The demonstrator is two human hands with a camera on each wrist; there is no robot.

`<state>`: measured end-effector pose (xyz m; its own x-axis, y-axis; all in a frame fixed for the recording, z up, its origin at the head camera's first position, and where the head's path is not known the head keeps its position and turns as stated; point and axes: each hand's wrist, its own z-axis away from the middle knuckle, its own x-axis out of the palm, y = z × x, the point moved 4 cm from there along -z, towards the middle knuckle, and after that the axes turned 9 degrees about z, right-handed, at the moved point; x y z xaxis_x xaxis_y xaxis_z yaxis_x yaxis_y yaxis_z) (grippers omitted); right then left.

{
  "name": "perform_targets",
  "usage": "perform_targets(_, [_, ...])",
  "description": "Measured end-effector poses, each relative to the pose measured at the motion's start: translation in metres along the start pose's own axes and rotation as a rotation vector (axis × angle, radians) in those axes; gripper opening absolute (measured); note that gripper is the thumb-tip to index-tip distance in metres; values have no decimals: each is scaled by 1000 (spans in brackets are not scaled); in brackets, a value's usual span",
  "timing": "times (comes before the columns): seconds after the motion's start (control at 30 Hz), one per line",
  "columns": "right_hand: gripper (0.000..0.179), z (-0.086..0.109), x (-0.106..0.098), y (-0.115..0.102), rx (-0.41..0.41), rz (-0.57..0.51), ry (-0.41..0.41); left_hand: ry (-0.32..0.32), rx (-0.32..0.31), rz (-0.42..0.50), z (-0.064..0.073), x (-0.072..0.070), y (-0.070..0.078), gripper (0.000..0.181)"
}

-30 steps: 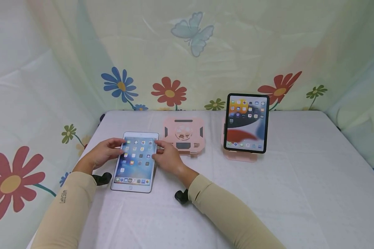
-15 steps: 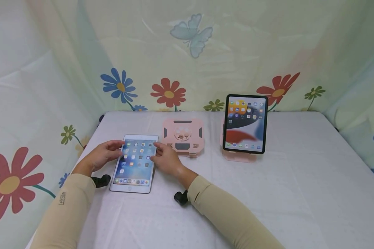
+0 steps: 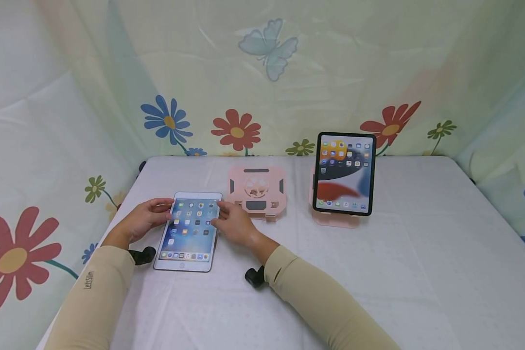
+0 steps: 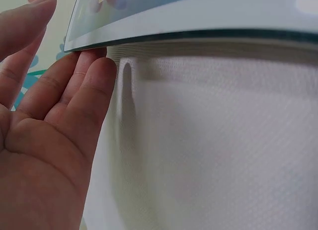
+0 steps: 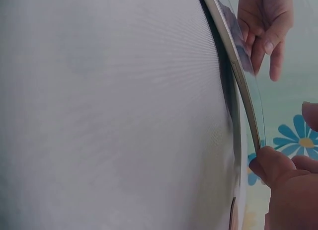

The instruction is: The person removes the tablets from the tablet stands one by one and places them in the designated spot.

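Observation:
A white tablet (image 3: pixel 190 233), its screen lit, lies at the left of the table with its top end slightly raised. My left hand (image 3: pixel 142 221) is at its upper left edge; in the left wrist view, fingertips (image 4: pixel 102 73) support the tablet's underside while the thumb stays off it. At the upper right edge is my right hand (image 3: pixel 236 226). The right wrist view shows its fingertips (image 5: pixel 268 163) touching the tablet's corner from below, thumb apart from the glass. Part of the fingers is hidden beneath the tablet.
Just right of the white tablet lies a pink stand (image 3: pixel 267 197) with grey pads. Farther right, a black-framed tablet (image 3: pixel 344 175) leans on a second pink stand (image 3: pixel 336 221). A flowered curtain (image 3: pixel 332 73) surrounds the white-covered table (image 3: pixel 332 282) at the back and sides.
The top end of the white tablet has sunk lower toward the table, with both hands keeping to its sides. The stands and the black-framed tablet have not moved on the table.

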<state>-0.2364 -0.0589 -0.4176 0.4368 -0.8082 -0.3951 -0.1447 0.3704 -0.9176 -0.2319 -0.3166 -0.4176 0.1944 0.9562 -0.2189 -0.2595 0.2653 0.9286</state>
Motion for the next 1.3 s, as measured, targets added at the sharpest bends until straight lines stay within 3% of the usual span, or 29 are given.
perform_targets(0.7, [62, -4, 3, 6, 16, -28, -33, 20, 3, 35, -2, 2, -4, 58])
perform_targets(1.3, [65, -2, 4, 7, 50, 29, -41, 25, -1, 70, -2, 3, -7, 58])
